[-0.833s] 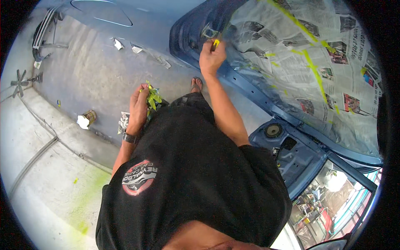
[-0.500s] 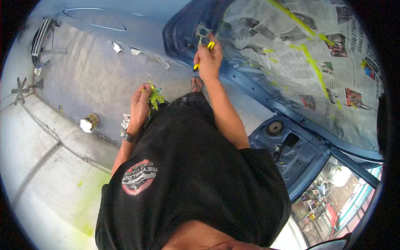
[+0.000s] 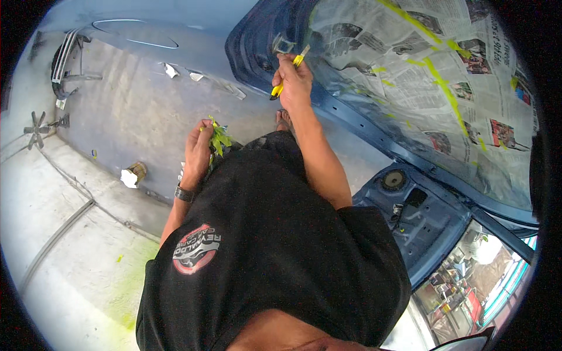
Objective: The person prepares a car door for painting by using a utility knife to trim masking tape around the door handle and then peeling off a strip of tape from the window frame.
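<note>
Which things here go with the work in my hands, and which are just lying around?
Seemingly in the work:
yellow cutter, in your right hand
yellow-green tape scraps, in your left hand
taped newspaper

Apparently just lying about:
paper scraps, on the floor
brownish can, likewise

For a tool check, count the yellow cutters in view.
1: the yellow cutter, held in the right hand. Others could be hidden from this view.

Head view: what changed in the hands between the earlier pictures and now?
The yellow cutter, mostly hidden in the right hand at first, now slants across it, blade toward the picture's upper right. Nothing was let go; the left hand still holds the crumpled yellow-green tape.
</note>
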The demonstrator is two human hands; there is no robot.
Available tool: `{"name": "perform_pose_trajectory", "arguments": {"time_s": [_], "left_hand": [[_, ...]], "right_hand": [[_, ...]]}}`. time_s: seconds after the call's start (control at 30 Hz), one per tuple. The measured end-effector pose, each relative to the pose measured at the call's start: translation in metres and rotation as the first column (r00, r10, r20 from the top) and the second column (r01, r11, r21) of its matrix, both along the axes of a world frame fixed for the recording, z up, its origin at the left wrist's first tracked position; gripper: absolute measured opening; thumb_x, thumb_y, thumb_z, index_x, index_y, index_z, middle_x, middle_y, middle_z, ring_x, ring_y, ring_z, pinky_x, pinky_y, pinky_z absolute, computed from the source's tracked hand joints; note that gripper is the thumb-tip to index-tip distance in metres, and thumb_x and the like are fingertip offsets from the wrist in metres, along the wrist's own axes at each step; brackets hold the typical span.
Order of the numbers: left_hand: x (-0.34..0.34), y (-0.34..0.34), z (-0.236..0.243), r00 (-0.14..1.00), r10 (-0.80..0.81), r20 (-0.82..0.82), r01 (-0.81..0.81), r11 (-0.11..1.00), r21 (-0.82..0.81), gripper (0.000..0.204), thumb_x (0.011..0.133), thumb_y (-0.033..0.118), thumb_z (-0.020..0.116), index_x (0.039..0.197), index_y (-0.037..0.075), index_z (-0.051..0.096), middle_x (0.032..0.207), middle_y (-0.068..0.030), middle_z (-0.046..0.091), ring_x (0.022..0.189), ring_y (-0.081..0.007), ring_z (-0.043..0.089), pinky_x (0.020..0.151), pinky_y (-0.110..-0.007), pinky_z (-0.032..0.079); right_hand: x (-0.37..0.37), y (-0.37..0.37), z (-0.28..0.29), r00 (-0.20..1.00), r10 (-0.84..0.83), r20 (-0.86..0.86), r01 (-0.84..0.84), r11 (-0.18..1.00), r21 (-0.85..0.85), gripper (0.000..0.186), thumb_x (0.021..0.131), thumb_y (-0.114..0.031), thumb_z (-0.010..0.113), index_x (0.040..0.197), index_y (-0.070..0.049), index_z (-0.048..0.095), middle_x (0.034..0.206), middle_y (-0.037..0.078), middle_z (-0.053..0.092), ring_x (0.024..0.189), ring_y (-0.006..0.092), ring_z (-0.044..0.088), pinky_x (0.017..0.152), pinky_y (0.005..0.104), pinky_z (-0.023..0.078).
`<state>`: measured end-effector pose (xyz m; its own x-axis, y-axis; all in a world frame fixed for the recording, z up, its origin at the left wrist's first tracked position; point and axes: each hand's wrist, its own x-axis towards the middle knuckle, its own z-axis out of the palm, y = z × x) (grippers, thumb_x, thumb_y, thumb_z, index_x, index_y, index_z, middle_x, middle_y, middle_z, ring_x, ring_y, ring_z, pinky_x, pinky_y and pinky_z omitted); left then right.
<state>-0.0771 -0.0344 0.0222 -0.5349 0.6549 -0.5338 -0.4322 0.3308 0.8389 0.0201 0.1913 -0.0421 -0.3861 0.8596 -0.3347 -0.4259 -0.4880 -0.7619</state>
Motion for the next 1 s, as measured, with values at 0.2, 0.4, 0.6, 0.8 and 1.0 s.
{"name": "perform_pose_trajectory", "arguments": {"time_s": [0.2, 0.4, 0.6, 0.8, 1.0], "left_hand": [[-0.002, -0.007, -0.016, 1.000, -0.010, -0.025, 0.010, 1.000, 0.010, 0.024, 0.100, 0.027, 0.050, 0.104, 0.005, 0.058, 0.082, 0.0015, 0.059, 0.070, -0.0058, 0.054, 0.060, -0.021, 0.042], [0.013, 0.015, -0.003, 0.982, -0.152, -0.110, 0.159, 0.986, 0.052, 0.024, 0.098, 0.023, 0.056, 0.109, 0.002, 0.060, 0.086, 0.0030, 0.059, 0.071, -0.0046, 0.051, 0.063, -0.021, 0.041], [0.035, 0.045, 0.003, 0.963, -0.233, -0.133, 0.239, 0.971, 0.027, 0.022, 0.098, 0.020, 0.057, 0.108, 0.002, 0.063, 0.083, 0.0045, 0.060, 0.072, -0.0030, 0.051, 0.062, -0.021, 0.041], [0.045, 0.042, -0.010, 0.977, -0.141, 0.159, 0.141, 0.990, 0.012, 0.023, 0.100, 0.022, 0.054, 0.108, 0.002, 0.063, 0.087, 0.0031, 0.061, 0.074, -0.0032, 0.052, 0.064, -0.021, 0.042], [0.070, 0.062, 0.009, 0.988, -0.154, 0.006, 0.154, 0.987, 0.049, 0.029, 0.102, 0.029, 0.049, 0.111, 0.003, 0.060, 0.093, 0.0021, 0.061, 0.080, -0.0040, 0.053, 0.068, -0.021, 0.043]], "right_hand": [[0.017, 0.007, -0.007, 1.000, 0.005, -0.018, -0.005, 1.000, -0.026, 0.014, 0.090, -0.017, 0.065, 0.090, -0.005, 0.058, 0.061, -0.001, 0.049, 0.043, 0.0104, 0.048, 0.039, 0.0259, 0.037], [0.047, -0.030, 0.044, 0.802, 0.291, 0.521, -0.429, 0.888, 0.165, 0.017, 0.087, -0.020, 0.068, 0.088, -0.004, 0.064, 0.062, -0.001, 0.055, 0.045, 0.0067, 0.046, 0.042, 0.0248, 0.036], [0.063, -0.063, 0.050, 0.755, 0.333, 0.564, -0.581, 0.739, 0.342, 0.024, 0.084, -0.022, 0.072, 0.085, 0.001, 0.063, 0.070, 0.006, 0.062, 0.065, 0.0129, 0.058, 0.059, 0.0293, 0.046], [0.085, -0.059, 0.054, 0.668, 0.499, 0.552, -0.688, 0.696, 0.204, 0.026, 0.084, -0.023, 0.071, 0.083, 0.000, 0.061, 0.066, 0.006, 0.061, 0.061, 0.0116, 0.056, 0.055, 0.0308, 0.044], [0.093, -0.048, 0.037, 0.700, 0.402, 0.590, -0.658, 0.683, 0.316, 0.028, 0.084, -0.024, 0.071, 0.084, 0.002, 0.061, 0.064, 0.011, 0.059, 0.058, 0.0145, 0.053, 0.054, 0.0337, 0.042]]}}
